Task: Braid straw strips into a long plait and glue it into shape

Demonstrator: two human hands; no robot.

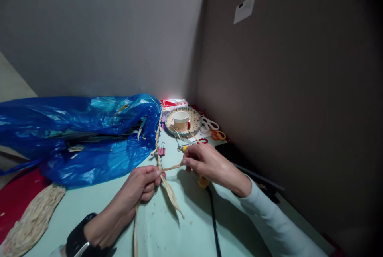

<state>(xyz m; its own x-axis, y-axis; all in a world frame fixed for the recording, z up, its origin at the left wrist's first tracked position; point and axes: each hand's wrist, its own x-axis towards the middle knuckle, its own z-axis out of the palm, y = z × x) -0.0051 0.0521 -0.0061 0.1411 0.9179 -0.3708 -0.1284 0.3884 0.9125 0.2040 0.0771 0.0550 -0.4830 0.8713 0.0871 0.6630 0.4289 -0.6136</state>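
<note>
A thin braid (157,137) of dry, pale plant strips runs from the back of the table toward me. My left hand (145,181) pinches its near end between thumb and fingers. My right hand (206,163) is closed on one twisted strip (172,167), stretched out to the right of the braid. From under my left fingers a wider loose strip (170,193) hangs toward the lower right. Another long strip (136,229) drops from below my left palm. A pink binder clip (161,151) sits beside the braid, just beyond my hands.
A crumpled blue plastic bag (98,161) covers the left. Behind my hands, a woven basket (196,119) bears a white cup (180,117). Orange-handled scissors (218,135) lie by the right wall. A black cable (213,217) crosses the green tabletop (185,241). A coiled pale braid (36,219) lies left.
</note>
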